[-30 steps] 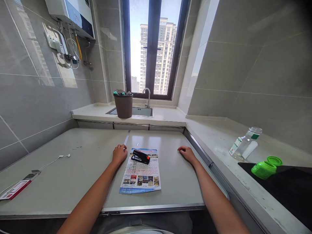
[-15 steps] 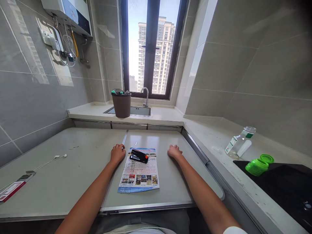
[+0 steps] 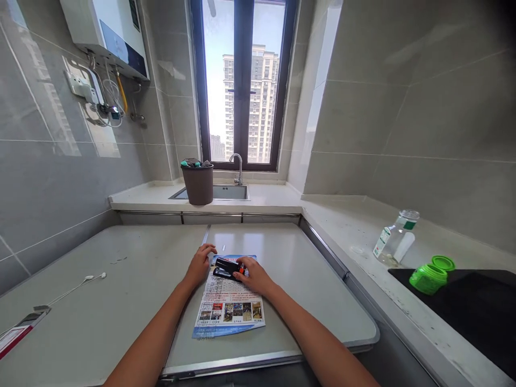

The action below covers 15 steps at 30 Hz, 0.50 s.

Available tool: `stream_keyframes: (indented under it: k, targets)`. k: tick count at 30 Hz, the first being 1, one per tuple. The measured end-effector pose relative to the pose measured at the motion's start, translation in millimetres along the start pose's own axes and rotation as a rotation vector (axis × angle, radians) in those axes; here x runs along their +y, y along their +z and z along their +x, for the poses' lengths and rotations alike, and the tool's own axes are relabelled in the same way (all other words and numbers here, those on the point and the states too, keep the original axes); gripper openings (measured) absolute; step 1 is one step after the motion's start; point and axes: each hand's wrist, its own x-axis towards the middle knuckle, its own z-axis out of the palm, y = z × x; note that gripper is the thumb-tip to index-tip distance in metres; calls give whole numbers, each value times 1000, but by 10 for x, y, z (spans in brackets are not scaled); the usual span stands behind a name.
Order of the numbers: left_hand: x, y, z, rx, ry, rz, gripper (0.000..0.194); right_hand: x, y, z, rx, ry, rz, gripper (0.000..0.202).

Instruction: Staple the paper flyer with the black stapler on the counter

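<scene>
A black stapler with an orange end lies across the top of a printed flyer on the white table. My right hand has its thumb and fingers closed around the stapler's orange end. Just left of the flyer's top corner is my left hand, its fingers stretched out and holding nothing. Whether its fingertips touch the paper's edge I cannot tell. Small pictures and blue bands are printed along the flyer's lower part.
On the table's left lie white corded earphones and a red-and-white box. A brown bin stands at the sink. To the right are a clear bottle, a green container and a black cooktop.
My right hand has moved left from the bare tabletop onto the stapler and grips it. My left hand has shifted slightly toward the flyer's top, fingers now extended. The view has tilted up a little.
</scene>
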Motion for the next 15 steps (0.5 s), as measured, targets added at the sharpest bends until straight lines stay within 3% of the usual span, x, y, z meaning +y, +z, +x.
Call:
stream_keyframes:
  k: [3,5,10,15]
  targets:
    - [105,57,-23,-148,122,-174,45,-4,19,4,-49,4,-73,39]
    - [149,83,-38,-223,100,-227,50,-21,6,19,-64,3,-139,33]
    - [250,59,-67,-266,36,-218,46,-14,-137,31,-66,11,-182,23]
    - [300,104,-130,-337,188,-160,38,173,-312,12,-119,-12,-156,22]
